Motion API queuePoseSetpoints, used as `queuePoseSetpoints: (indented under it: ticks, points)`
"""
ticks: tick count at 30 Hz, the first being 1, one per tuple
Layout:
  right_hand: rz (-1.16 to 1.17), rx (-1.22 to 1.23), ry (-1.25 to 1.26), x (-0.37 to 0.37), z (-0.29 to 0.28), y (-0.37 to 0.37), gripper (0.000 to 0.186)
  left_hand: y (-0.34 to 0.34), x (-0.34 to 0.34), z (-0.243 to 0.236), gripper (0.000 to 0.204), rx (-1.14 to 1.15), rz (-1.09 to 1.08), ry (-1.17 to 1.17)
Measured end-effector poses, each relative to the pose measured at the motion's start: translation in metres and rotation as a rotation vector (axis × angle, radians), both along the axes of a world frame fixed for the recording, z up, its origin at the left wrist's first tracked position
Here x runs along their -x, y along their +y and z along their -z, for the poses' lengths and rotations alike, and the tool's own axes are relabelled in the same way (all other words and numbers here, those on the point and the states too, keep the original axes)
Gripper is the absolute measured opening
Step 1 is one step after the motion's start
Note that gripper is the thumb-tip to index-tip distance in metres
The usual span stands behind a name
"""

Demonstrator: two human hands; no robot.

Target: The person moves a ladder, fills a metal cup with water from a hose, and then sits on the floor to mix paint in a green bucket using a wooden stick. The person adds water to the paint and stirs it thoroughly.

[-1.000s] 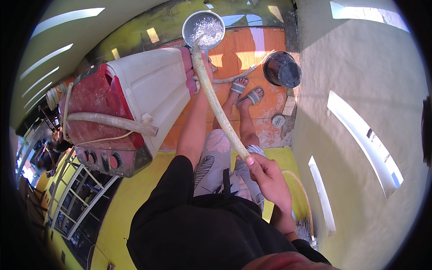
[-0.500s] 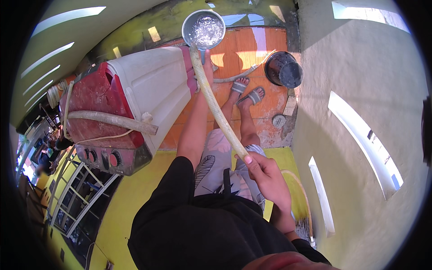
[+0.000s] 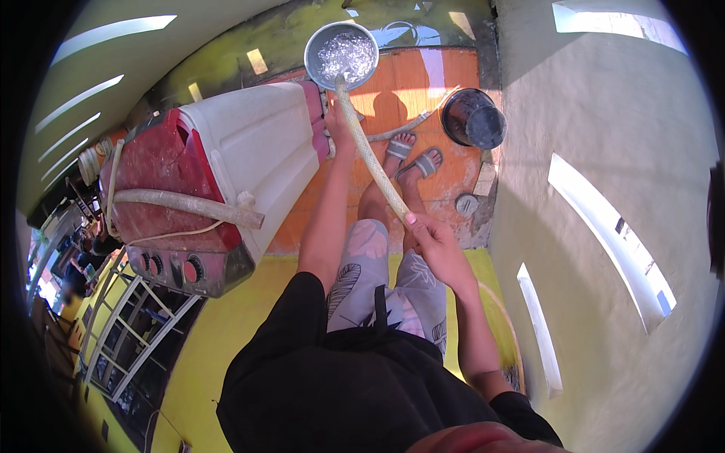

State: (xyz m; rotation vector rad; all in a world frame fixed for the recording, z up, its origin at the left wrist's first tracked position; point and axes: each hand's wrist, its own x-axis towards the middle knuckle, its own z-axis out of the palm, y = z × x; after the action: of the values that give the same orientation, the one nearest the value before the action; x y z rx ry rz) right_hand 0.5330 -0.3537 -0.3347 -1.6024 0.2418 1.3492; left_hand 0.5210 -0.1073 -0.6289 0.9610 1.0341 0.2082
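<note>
My left hand (image 3: 340,127) is closed at the near side of a grey water dipper (image 3: 308,57), gripping it by its handle; the hose partly covers the fingers. Bright, rippling water (image 3: 349,54) fills the dipper. A pale braided hose (image 3: 375,167) runs up from my right hand (image 3: 438,245), which pinches it between thumb and fingers. The hose's far end lies over the dipper's near rim, at the water.
On my left stands a twin-tub washing machine (image 3: 249,140) with a grey drain hose (image 3: 189,204) across its red top. A black bucket (image 3: 473,119) sits on the orange tiles near the right wall (image 3: 604,113). My sandalled feet (image 3: 414,155) are beside a floor drain (image 3: 467,204).
My right hand has moved up and forward with the hose, and the hose's end has shifted right over the dipper's rim. My left hand appears slightly lower and further left.
</note>
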Motion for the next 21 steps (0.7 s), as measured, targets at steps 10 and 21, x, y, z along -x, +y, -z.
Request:
queuePoseSetpoints:
  ticks: [10, 21]
  points:
    - [-0.024, 0.035, -0.106, -0.016, 0.033, -0.003, 0.046, -0.028, -0.020, -0.049, 0.051, -0.444, 0.075, 0.092]
    - [-0.059, 0.035, -0.100, -0.030, 0.039, -0.012, 0.044, -0.033, -0.020, -0.039, 0.049, -0.592, 0.016, 0.085]
